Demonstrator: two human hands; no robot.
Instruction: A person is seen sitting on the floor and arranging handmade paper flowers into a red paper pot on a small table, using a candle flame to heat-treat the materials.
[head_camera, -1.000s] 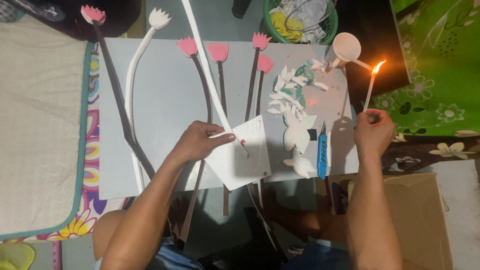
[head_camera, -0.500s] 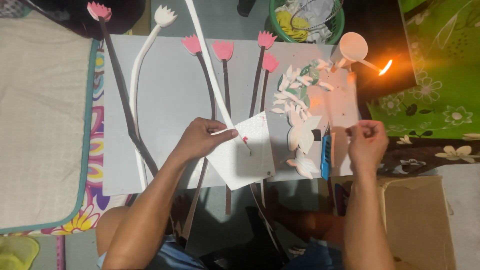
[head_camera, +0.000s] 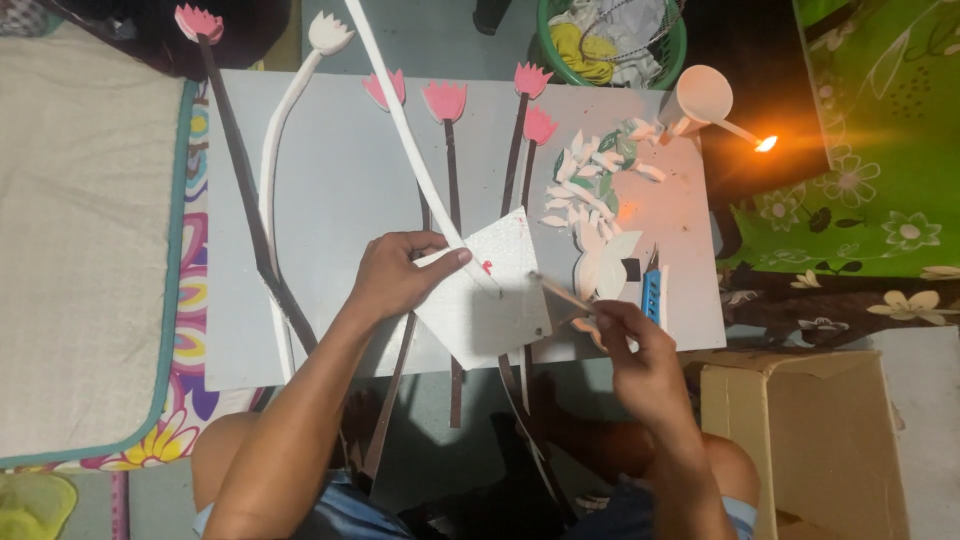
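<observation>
The left hand (head_camera: 395, 275) pinches the upper left corner of a white foam square (head_camera: 480, 295), thumb on top and fingers curled under the edge, so most of the square lies to the right of and below the grip, resting on the grey board (head_camera: 330, 180). A long white strip (head_camera: 410, 150) runs diagonally from the top of the view down across the square, passing just beside the thumb tip and ending near a small red mark on the foam. The right hand (head_camera: 630, 345) is closed around a thin stick (head_camera: 562, 293), held between thumb and fingertips at its lower end; the stick slants up and to the left, and its free tip sits over the square's right edge, well clear of the fingers. Just right of that hand lie a blue cutter (head_camera: 652, 297) and a heap of white petals (head_camera: 590, 190). Pink paper flowers (head_camera: 445, 100) on dark stems lie spread over the board. At the board's far right corner stands a pink cup (head_camera: 700, 97), and beside it a small flame (head_camera: 766, 144) burns. A cardboard box (head_camera: 800, 440) sits below the right wrist.
</observation>
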